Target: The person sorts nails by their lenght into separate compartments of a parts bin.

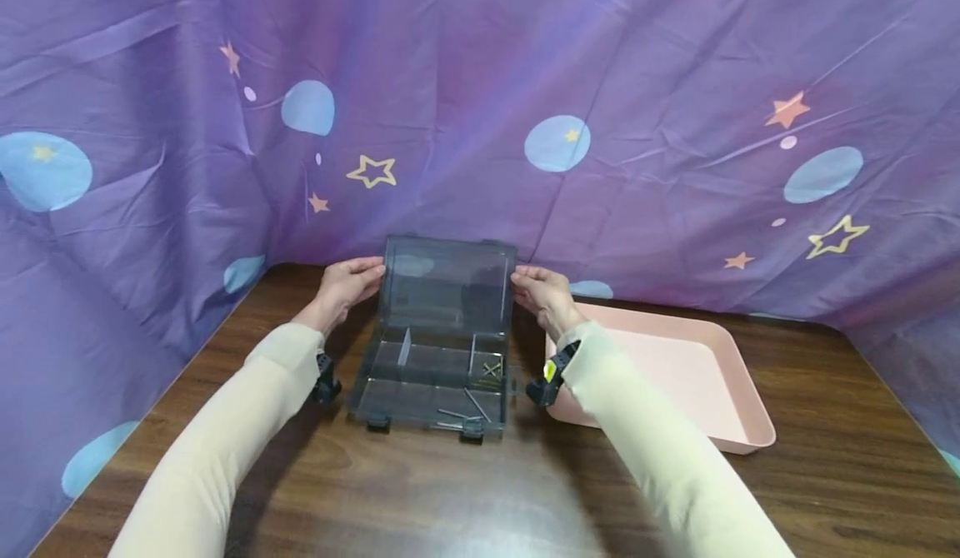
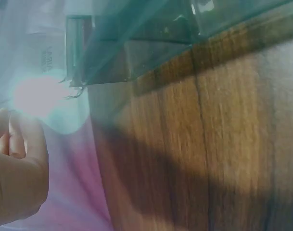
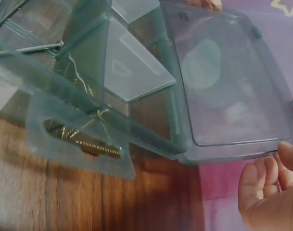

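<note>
A translucent grey plastic organizer box (image 1: 431, 401) lies on the table with its lid (image 1: 448, 287) raised at the back. My left hand (image 1: 348, 286) holds the lid's left edge between thumb and fingers; glare hides that contact in the left wrist view. On the opposite edge, my right hand (image 1: 546, 293) pinches the lid near its upper corner, thumb in front as the right wrist view shows. Brass-coloured screws (image 1: 491, 369) lie in the right rear compartment. Several thin silver rods, perhaps nails (image 1: 477, 406), lie in the front compartment. Pale dividers (image 1: 405, 346) stand in the rear row.
A pink tray (image 1: 738, 366) sits on the wooden table (image 1: 420, 500), right of the box and partly behind my right forearm. A purple curtain (image 1: 465, 83) with stars hangs close behind the lid. Two black latches (image 1: 471, 437) jut from the box's front edge.
</note>
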Demonstrator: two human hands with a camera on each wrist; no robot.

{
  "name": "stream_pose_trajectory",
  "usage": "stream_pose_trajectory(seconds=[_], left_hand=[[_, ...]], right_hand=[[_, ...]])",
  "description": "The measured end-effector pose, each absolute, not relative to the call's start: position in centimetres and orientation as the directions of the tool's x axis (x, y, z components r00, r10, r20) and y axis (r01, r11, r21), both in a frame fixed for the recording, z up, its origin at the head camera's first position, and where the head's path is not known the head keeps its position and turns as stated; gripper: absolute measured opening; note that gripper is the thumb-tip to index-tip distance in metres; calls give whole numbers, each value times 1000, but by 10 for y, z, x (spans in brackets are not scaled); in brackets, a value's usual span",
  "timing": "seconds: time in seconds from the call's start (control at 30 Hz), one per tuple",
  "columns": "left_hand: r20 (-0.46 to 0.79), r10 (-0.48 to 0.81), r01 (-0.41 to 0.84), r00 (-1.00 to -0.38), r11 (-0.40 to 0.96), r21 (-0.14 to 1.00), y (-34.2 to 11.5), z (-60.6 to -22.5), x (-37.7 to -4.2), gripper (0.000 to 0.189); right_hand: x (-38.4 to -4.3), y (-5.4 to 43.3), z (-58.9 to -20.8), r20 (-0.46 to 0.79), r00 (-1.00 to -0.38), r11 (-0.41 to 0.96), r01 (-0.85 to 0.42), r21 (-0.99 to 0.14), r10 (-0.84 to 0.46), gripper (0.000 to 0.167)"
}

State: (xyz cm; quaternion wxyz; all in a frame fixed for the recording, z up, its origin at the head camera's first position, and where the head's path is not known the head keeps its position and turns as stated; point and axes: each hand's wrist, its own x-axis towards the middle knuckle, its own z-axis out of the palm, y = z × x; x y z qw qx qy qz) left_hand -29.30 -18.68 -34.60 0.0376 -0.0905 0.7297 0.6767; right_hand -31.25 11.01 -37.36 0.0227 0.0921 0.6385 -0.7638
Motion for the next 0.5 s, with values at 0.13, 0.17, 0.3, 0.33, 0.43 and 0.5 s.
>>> stream_pose_trajectory(seconds=[0.13,0.17,0.3,0.33,0.43,0.5], left_hand=[[-128,-84,-134,-988,69,989,-187,-342,-286,40],[-119,-82,-125,-989,67,990,-188,-341,-285,40],[-88,-67,-92,-994,63,994,-190,-338,-279,40],[-77,-62,-81,-995,64,995,-190,-337,-276,41],[-54,-57,-58,-997,68,996,-191,-334,-269,40],[-46,-53,-50,-998,75,996,-191,-332,-264,40]], right_hand=[[-286,107,-346,-177,-978,-114,164,-980,113,28],[-281,107,-341,-170,-980,-114,158,-981,105,29],[-265,108,-328,-162,-984,-132,151,-980,73,29],[-263,108,-327,-160,-985,-140,149,-979,67,27],[-258,109,-327,-147,-987,-138,138,-981,59,30],[-253,110,-328,-127,-991,-139,120,-983,41,33]])
